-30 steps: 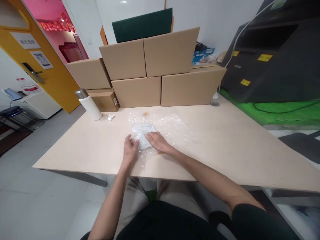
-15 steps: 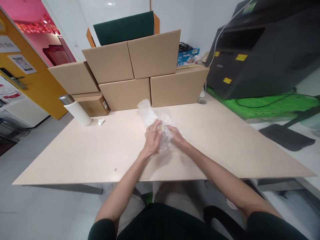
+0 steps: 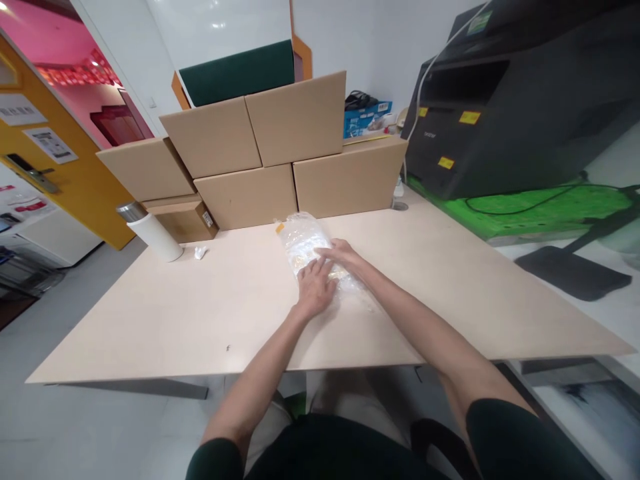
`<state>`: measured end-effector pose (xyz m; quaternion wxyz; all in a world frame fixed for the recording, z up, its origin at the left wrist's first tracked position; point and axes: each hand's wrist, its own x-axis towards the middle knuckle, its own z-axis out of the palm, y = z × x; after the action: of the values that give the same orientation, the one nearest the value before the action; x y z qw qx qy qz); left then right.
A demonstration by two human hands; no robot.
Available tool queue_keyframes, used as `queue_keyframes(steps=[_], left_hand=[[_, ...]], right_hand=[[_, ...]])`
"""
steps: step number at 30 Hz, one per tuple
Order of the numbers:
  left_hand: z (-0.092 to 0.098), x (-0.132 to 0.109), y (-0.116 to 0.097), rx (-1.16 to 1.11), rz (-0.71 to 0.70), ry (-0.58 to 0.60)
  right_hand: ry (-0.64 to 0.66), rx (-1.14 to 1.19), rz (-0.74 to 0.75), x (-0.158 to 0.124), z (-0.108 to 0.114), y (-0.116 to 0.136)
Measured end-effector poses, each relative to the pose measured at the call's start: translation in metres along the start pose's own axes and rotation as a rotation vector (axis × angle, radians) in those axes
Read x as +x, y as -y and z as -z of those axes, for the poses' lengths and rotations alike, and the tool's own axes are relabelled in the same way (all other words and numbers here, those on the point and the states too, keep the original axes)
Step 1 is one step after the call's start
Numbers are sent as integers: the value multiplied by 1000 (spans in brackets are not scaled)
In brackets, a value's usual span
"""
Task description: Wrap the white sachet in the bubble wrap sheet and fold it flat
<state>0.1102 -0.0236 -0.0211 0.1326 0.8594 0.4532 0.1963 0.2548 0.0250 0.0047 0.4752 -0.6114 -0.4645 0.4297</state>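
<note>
A sheet of clear bubble wrap [image 3: 304, 239] lies on the light wooden table [image 3: 200, 320], with a bit of orange tape at its far left corner. Its near end spreads under and to the right of my hands. On its near left part rests my left hand [image 3: 316, 288], palm down with fingers spread. My right hand [image 3: 345, 257] touches the wrap just beyond it, thumb side up and a finger stretched left, close to my left fingertips. Whether anything lies inside the wrap I cannot tell.
Several cardboard boxes [image 3: 245, 197] are stacked along the table's far edge. A white bottle [image 3: 156, 235] with a metal cap stands at the left, beside a crumpled white scrap [image 3: 201, 253]. To the right a large dark machine [image 3: 480, 133] sits on a green surface [image 3: 525, 210].
The bubble wrap, bunched between my hands before, now lies flatter and more spread out. My left hand has shifted right and nearer me, flattening onto it; the orange tape has come into view.
</note>
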Motion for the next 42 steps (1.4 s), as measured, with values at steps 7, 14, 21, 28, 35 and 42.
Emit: queue_keyframes(steps=[7, 14, 21, 28, 35, 42], left_hand=[[31, -25, 23, -202, -107, -186], [127, -36, 45, -156, 22, -137], [109, -57, 54, -1515, 184, 129], [55, -43, 57, -1653, 395, -163], [43, -23, 81, -597, 428, -405], [65, -25, 110, 57, 85, 100]], right_hand=[[255, 444, -132, -32, -6, 18], [696, 359, 46, -84, 12, 42], [507, 502, 119, -92, -1, 53], [55, 354, 12, -51, -44, 4], [-187, -543, 426, -34, -51, -23], [313, -887, 485, -34, -23, -26]])
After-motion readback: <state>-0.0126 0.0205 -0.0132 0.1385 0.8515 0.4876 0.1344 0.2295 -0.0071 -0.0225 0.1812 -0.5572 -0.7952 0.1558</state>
